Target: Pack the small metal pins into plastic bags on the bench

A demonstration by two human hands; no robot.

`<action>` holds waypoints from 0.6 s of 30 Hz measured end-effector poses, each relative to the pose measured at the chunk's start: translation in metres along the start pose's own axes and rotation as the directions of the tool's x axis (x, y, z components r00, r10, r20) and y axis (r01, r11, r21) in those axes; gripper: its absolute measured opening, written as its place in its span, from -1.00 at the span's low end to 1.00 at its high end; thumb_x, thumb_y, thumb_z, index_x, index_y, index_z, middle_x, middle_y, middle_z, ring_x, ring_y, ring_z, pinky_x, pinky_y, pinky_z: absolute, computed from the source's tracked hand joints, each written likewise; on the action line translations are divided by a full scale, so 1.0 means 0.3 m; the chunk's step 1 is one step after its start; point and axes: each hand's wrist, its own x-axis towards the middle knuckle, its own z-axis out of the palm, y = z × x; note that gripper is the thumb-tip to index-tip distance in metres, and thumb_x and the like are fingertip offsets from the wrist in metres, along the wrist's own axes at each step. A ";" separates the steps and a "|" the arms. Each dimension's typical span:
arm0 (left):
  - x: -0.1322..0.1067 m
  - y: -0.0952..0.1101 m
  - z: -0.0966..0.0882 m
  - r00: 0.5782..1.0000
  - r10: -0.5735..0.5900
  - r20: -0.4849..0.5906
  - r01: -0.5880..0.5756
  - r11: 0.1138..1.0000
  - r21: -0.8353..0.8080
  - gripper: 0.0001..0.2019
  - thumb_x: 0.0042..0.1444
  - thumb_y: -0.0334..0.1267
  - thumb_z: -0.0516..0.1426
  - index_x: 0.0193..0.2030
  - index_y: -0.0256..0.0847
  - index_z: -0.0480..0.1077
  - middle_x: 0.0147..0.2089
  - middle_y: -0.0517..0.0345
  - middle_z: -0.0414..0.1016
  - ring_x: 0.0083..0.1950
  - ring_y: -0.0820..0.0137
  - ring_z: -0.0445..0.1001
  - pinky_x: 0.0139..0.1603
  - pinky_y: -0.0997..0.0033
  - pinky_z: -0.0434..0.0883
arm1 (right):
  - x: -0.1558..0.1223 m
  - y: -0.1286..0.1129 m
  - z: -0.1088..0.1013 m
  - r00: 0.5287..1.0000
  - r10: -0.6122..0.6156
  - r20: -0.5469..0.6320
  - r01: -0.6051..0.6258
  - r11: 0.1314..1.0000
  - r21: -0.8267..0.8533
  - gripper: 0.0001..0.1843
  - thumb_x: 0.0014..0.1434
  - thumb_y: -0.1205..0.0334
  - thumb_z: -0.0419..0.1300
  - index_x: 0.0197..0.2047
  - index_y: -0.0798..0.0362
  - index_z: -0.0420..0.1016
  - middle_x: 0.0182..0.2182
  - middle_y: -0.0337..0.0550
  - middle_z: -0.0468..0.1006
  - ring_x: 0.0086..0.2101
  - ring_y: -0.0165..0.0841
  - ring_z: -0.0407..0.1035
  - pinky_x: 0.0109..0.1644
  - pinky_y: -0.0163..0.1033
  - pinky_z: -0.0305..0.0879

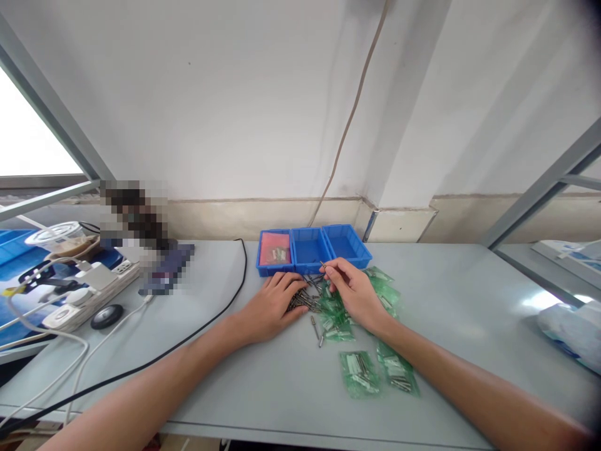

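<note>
My left hand [275, 305] lies palm down at the left of a pile of thin metal pins [310, 304]. Its fingers and thumb are spread around the pile's edge. Just in front of the blue bins, my right hand [353, 293] pinches a small metal pin [322, 266] between thumb and fingertips. Beneath and beside that hand are several green plastic bags [339, 331] with metal pieces inside. Two loose pins [314, 326] lie nearer the front. One filled green bag [359, 374] sits closer to the table's edge, with another [398, 374] beside my right forearm.
Three blue bins stand behind the hands: the left bin [258, 255] holds a pink bag, beside the middle bin [308, 238] and right bin [346, 237]. A black cable [213, 321] crosses the table at left, near a power strip [70, 313] and black mouse [107, 316].
</note>
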 end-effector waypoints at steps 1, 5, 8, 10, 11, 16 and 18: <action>0.001 0.001 -0.001 1.000 0.000 0.000 0.000 1.000 0.000 -0.57 0.49 -0.02 0.12 0.39 -0.08 0.29 0.36 -0.05 0.39 0.34 0.08 0.34 0.37 -0.08 0.38 | 0.000 -0.001 0.000 1.000 -0.001 -0.001 0.001 1.000 -0.011 -0.72 0.48 -0.02 0.10 -0.10 -0.05 0.52 -0.22 -0.17 0.59 -0.39 -0.31 0.42 -0.24 -0.16 0.37; 0.003 0.005 -0.002 1.000 -0.002 0.002 0.002 1.000 0.002 -0.57 0.48 -0.02 0.12 0.39 -0.09 0.29 0.35 -0.06 0.39 0.33 0.08 0.35 0.36 -0.09 0.38 | 0.000 -0.002 -0.001 1.000 0.000 -0.001 0.000 1.000 -0.031 -0.74 0.46 -0.03 0.14 -0.11 -0.05 0.51 -0.31 -0.21 0.55 -0.40 -0.29 0.41 -0.24 -0.16 0.35; 0.004 0.005 -0.001 1.000 -0.002 0.001 0.002 1.000 0.003 -0.56 0.48 -0.02 0.12 0.39 -0.09 0.29 0.35 -0.06 0.39 0.33 0.08 0.34 0.37 -0.10 0.38 | -0.001 -0.005 -0.001 1.000 -0.002 0.002 0.002 0.999 -0.038 -0.75 0.45 -0.02 0.15 -0.12 -0.04 0.51 -0.36 -0.24 0.52 -0.40 -0.29 0.40 -0.24 -0.17 0.34; 0.003 0.005 0.000 1.000 0.001 -0.002 -0.001 1.000 0.002 -0.57 0.48 -0.02 0.12 0.39 -0.08 0.29 0.35 -0.05 0.39 0.34 0.08 0.34 0.37 -0.10 0.38 | -0.001 -0.009 -0.001 1.000 -0.010 0.005 0.010 0.999 -0.049 -0.75 0.46 -0.01 0.15 -0.13 -0.04 0.51 -0.39 -0.25 0.50 -0.39 -0.28 0.39 -0.23 -0.17 0.33; 0.003 0.004 0.000 1.000 0.001 -0.002 -0.001 1.000 0.002 -0.57 0.48 -0.02 0.12 0.39 -0.08 0.29 0.36 -0.05 0.38 0.34 0.08 0.34 0.37 -0.09 0.38 | -0.001 -0.011 -0.001 1.000 -0.018 0.006 0.018 0.998 -0.057 -0.75 0.46 -0.01 0.14 -0.14 -0.04 0.52 -0.39 -0.26 0.49 -0.38 -0.28 0.39 -0.22 -0.17 0.33; 0.002 0.004 -0.001 1.000 -0.004 0.009 0.004 1.000 0.010 -0.57 0.49 -0.02 0.11 0.39 -0.08 0.28 0.37 -0.05 0.37 0.34 0.08 0.34 0.37 -0.08 0.38 | -0.003 -0.015 0.000 0.999 -0.042 0.023 0.044 0.996 -0.083 -0.72 0.47 -0.02 0.14 -0.16 -0.04 0.53 -0.35 -0.24 0.51 -0.34 -0.28 0.39 -0.20 -0.18 0.30; 0.001 0.004 -0.001 1.000 -0.004 0.009 0.004 1.000 0.011 -0.57 0.49 -0.02 0.11 0.38 -0.09 0.28 0.36 -0.05 0.38 0.33 0.08 0.34 0.36 -0.08 0.38 | -0.005 -0.016 0.000 0.999 -0.040 0.028 0.042 0.996 -0.082 -0.72 0.47 -0.02 0.14 -0.16 -0.04 0.53 -0.34 -0.24 0.51 -0.34 -0.29 0.39 -0.20 -0.18 0.30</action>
